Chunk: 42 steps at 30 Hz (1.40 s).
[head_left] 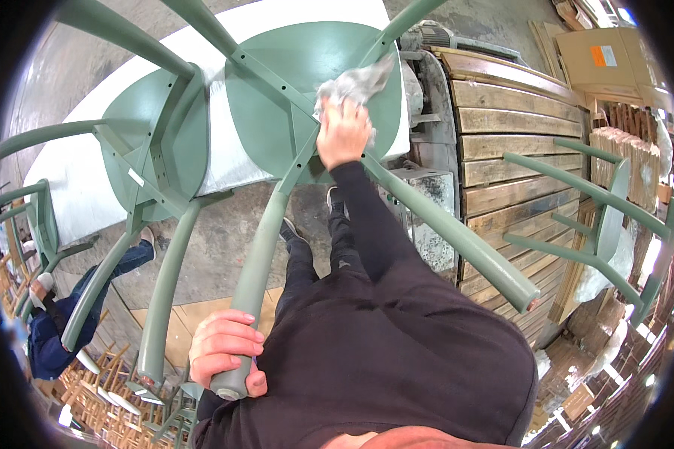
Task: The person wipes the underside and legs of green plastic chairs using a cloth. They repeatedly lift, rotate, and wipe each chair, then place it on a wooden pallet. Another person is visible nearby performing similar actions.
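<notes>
A green stool or chair [269,112] lies upside down on a white-covered table [236,166], its legs splayed up and outward. My left hand [227,350] is wrapped round the end of its near left leg. My right hand [343,133] presses a crumpled grey-white rag [358,84] against the crossed braces under the seat. The fingertips are partly sunk in the cloth. To the left, a second green chair [178,150] rests upturned on the same table, with a small white label on its brace.
Slatted wooden boards [517,123] run along the right, beside a machine with a motor [430,34]. Another green chair [610,217] is over there, near a cardboard box [606,60]. At the lower left, a person in blue [60,337] works near several wooden chair frames [108,393].
</notes>
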### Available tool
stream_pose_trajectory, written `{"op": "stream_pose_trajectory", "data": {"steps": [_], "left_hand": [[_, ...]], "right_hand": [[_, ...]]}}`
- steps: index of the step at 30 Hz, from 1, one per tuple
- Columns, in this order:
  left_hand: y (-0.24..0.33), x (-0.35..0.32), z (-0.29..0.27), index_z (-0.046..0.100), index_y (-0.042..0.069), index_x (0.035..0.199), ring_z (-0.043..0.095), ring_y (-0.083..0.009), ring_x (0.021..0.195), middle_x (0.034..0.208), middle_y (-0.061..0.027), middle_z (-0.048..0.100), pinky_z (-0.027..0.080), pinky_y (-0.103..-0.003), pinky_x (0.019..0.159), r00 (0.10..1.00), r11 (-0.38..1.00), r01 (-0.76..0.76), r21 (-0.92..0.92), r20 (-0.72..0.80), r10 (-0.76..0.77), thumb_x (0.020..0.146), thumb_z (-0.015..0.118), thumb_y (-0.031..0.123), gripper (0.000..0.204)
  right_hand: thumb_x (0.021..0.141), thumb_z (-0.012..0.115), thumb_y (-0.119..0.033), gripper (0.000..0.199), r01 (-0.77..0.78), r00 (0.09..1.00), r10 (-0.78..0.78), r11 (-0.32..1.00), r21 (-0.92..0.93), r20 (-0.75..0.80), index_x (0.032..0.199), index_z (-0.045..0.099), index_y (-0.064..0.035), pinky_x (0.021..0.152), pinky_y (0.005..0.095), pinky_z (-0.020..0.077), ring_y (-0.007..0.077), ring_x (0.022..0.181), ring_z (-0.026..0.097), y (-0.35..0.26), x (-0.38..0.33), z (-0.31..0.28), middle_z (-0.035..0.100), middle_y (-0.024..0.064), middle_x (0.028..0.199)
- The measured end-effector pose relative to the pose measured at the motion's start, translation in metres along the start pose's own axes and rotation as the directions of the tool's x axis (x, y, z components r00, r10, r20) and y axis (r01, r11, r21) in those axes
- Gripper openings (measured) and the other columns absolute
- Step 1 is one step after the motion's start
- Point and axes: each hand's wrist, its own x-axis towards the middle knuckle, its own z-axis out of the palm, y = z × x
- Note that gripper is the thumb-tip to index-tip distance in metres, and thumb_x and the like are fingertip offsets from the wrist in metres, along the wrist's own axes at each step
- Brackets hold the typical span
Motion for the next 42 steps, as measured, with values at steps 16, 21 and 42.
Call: {"op": "stream_pose_trajectory", "data": {"steps": [16,21,42], "left_hand": [[0.0,0.009,-0.005,0.049,0.008,0.1,0.073,-0.0282,0.074,0.081,-0.011,0.071,0.061,-0.049,0.073,0.999,0.996,0.006,-0.086,0.054,-0.002,0.079,0.085,0.019,0.043],[-0.006,0.015,-0.004,0.051,0.007,0.1,0.073,-0.0288,0.075,0.082,-0.0114,0.071,0.062,-0.049,0.073,0.992,0.988,-0.035,-0.148,0.118,0.052,0.077,0.086,0.018,0.044],[0.011,0.002,-0.012,0.052,0.011,0.11,0.062,-0.0433,0.119,0.107,-0.0183,0.068,0.034,-0.068,0.113,0.999,0.972,0.019,0.234,0.033,-0.027,0.086,0.08,0.049,0.053]], "right_hand": [[0.086,0.065,-0.023,0.035,0.408,0.887,-0.444,0.882,0.235,0.125,0.118,0.076,-0.0307,0.1,0.0546,0.0396,0.0292,0.115,0.055,-0.013,-0.072,-0.035,0.064,0.0056,0.113],[0.088,0.07,-0.03,0.053,0.142,0.987,-0.145,0.989,-0.051,-0.074,0.139,0.061,-0.0202,0.092,0.0514,0.0426,0.029,0.11,0.057,0.026,0.03,-0.037,0.068,0.0036,0.119],[0.077,0.06,0.0,0.084,-0.617,0.279,-0.703,0.391,0.683,0.654,0.158,0.044,-0.0135,0.105,0.0313,0.0458,0.0252,0.119,0.059,-0.025,-0.039,-0.148,0.058,0.016,0.14]]}}
